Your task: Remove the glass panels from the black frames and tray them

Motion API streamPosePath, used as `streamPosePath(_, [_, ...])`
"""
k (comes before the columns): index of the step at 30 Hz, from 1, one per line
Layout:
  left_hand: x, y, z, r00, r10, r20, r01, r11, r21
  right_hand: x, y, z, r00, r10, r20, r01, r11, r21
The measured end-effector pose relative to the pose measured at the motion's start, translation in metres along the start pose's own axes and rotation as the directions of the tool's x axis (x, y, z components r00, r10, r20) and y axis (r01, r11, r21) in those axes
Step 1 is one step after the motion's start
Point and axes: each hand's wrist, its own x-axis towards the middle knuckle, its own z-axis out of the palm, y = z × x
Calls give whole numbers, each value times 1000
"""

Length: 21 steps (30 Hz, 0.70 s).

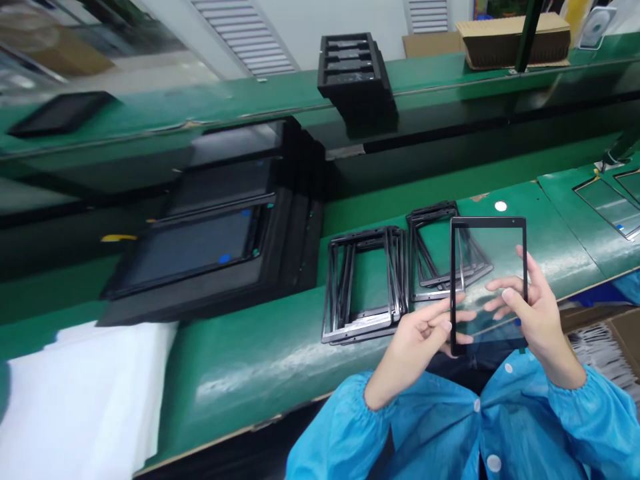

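Note:
A clear glass panel with a black border (487, 257), the size of a tablet screen, is held up over the front edge of the green bench. My left hand (425, 333) pinches its lower left edge, with some fingertips showing through the glass. My right hand (537, 310) grips its right edge, the thumb in front and fingers behind the pane. Just left of the panel lie stacked black rectangular frames (367, 327). A second pile of frames (430, 287) sits partly behind the panel.
Black foam trays (295, 227) holding dark screens are stacked at the left. White sheets (90, 393) lie near the front left. A smaller black tray stack (350, 77) and a cardboard box (515, 43) stand on the rear shelf. More panels (607, 203) lie far right.

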Motion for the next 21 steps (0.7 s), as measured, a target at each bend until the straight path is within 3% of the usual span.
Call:
streamPosePath(5, [-3,4,5,1000,23,22,-24,998,55,0,-5,-2,998,37,46,-36,999,-16])
streamPosePath(9, [-5,8,8,993,82,89,-89,994,69,-1,-8,0,1000,21,-16,-22,1000,-19])
streamPosePath(14, [-4,0,2,983,52,178,-45,998,-42,-2,-9,4,997,6,-79,-4,1000,22])
streamPosePath(21, [5,0,0,979,67,192,-65,998,-19,3,-9,3,995,30,-91,-26,999,36])
